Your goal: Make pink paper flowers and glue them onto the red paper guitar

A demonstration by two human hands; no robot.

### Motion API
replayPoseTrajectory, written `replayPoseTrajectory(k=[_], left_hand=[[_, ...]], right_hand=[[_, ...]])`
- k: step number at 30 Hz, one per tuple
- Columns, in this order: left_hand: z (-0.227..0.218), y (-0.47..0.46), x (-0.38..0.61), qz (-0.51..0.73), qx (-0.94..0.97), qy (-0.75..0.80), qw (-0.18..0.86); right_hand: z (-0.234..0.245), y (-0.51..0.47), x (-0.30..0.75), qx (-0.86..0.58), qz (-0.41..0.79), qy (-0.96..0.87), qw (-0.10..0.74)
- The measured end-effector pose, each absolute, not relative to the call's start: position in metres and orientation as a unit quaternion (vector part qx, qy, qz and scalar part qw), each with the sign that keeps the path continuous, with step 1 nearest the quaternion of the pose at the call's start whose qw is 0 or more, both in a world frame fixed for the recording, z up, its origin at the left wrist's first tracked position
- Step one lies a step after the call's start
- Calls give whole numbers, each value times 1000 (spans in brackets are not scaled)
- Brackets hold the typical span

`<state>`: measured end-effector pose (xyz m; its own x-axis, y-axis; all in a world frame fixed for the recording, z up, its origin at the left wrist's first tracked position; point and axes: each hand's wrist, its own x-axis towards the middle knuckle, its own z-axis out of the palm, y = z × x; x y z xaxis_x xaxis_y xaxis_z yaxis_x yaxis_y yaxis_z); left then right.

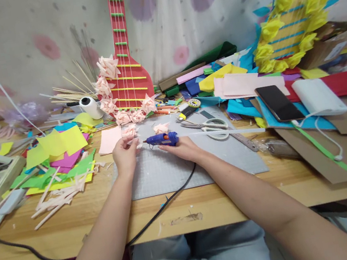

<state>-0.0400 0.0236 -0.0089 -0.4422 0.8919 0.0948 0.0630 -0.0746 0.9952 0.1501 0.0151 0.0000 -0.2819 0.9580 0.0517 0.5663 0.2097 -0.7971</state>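
My right hand (181, 148) is wrapped round a blue hot glue gun (167, 139), whose nozzle points left at my other hand. A long clear glue stick (237, 130) juts out of the gun's back. With bent fingers, my left hand (126, 155) pinches a pale pink paper flower (129, 131) just off the nozzle tip. Another pink paper flower (161, 128) lies behind the glue gun on the grey cutting mat (164, 176). Upright at the back stands a red cardboard lute-like instrument (135, 80), with pink flowers along its left and lower edge.
Scissors (215, 128), a metal ruler (244, 142) and a tape measure (193, 103) lie to the right. Beyond are a phone (279, 103), a power bank (318, 96) and a yellow instrument (290, 28). Paper scraps (61, 161) cover the left. A black cord (163, 208) crosses the front edge.
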Motion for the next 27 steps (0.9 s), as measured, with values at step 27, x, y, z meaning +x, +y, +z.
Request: replayPoseTrajectory(k=[27], left_hand=[[-11, 22, -38, 597, 426, 587, 343]], right_hand=[[-7, 18, 151, -543, 332, -709, 305]])
